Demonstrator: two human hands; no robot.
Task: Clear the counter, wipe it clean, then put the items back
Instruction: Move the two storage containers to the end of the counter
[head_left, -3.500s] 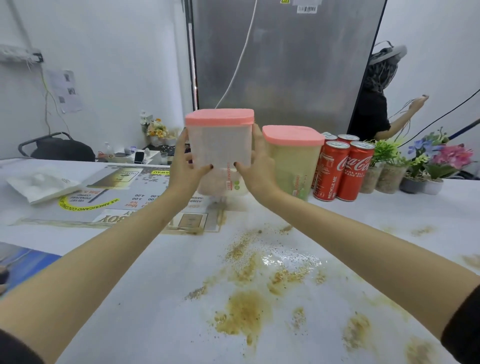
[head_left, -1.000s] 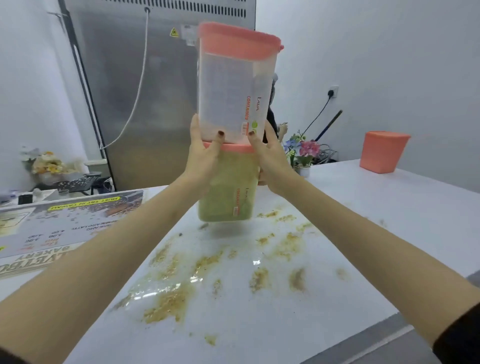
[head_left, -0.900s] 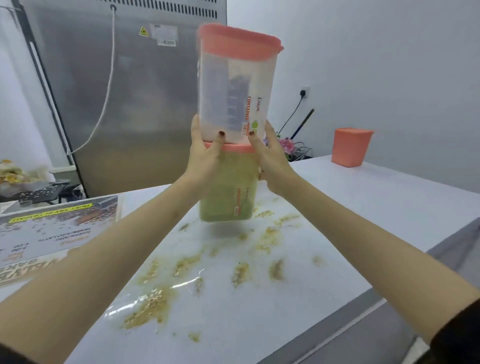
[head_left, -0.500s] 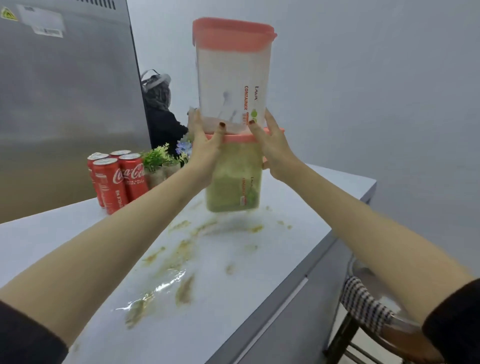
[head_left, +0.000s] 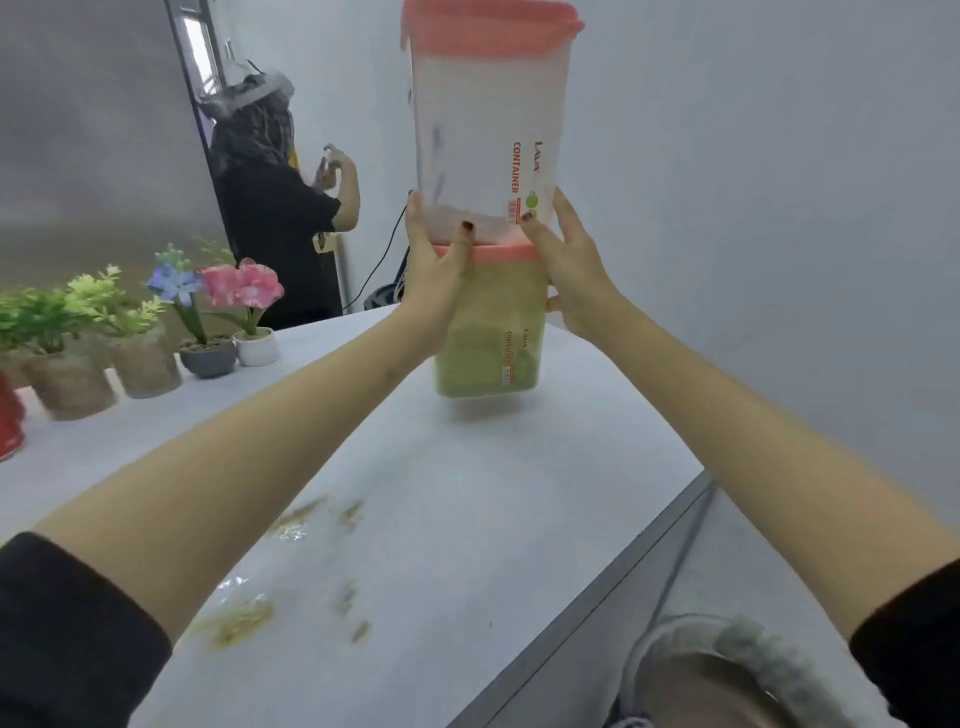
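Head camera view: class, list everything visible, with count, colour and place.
Counter: one, white, foreground.
Lower container: one, pink lid, green contents, held over the Counter.
Upper container: one, clear, pink lid, stacked on the Lower container.
Spill stains: several, brown, near part of the Counter.
Potted plants: four, green, blue-flowered, pink-flowered, left.
Other person: one, black clothes, background.
Seat: one, grey, lower right.
Left hand: one, grips the stack's join, left side.
Right hand: one, grips it opposite.
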